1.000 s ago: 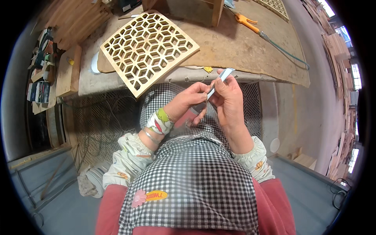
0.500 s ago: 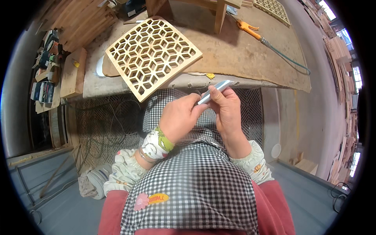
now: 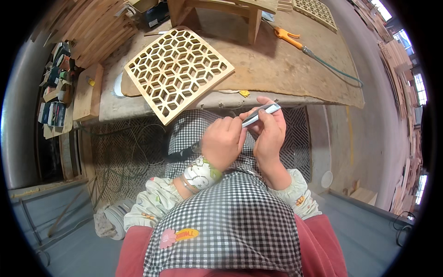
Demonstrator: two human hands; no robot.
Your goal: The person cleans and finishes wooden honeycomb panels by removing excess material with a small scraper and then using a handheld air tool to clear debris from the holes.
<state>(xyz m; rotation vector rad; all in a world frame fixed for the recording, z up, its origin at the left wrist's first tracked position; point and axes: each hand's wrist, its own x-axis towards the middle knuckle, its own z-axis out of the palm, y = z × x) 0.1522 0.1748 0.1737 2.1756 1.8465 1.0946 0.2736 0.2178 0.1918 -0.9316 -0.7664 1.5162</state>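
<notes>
In the upper left of the frame, a wooden lattice panel [image 3: 179, 66] is seen lying on the counter [image 3: 286, 60], its corner hanging over the edge. At the centre, a thin grey strip [image 3: 260, 114] is pinched between the left hand [image 3: 224, 141] and the right hand [image 3: 269, 131], both closed on it above the lap. The strip could be dropped if the fingertip grip is loosened.

Lower end of tool [image 3: 260, 114] hidden between left hand [image 3: 224, 142] and right hand [image 3: 269, 134]. Tool kind too small to tell. Lattice panel [image 3: 178, 66] corner overhangs worktop [image 3: 286, 64]; far panel [image 3: 316, 11] cut off by edge.
</notes>
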